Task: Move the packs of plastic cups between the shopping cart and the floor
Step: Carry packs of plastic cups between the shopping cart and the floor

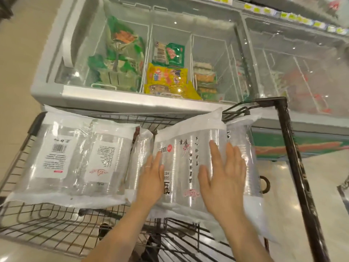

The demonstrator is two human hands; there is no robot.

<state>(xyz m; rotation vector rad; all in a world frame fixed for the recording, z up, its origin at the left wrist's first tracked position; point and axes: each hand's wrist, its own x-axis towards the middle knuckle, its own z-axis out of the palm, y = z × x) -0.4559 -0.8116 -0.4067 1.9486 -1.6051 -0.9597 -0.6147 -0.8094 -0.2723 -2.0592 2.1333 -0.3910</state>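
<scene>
Both hands (188,178) flat on cup pack (190,146).

Both forearms outstretched, left hand (152,178) and right hand (223,173) flat, palms down, fingers (217,154) extended.

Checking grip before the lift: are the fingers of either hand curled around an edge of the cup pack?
No: the left hand and right hand both lie flat, fingers spread, on top of the right-hand cup pack.
</scene>
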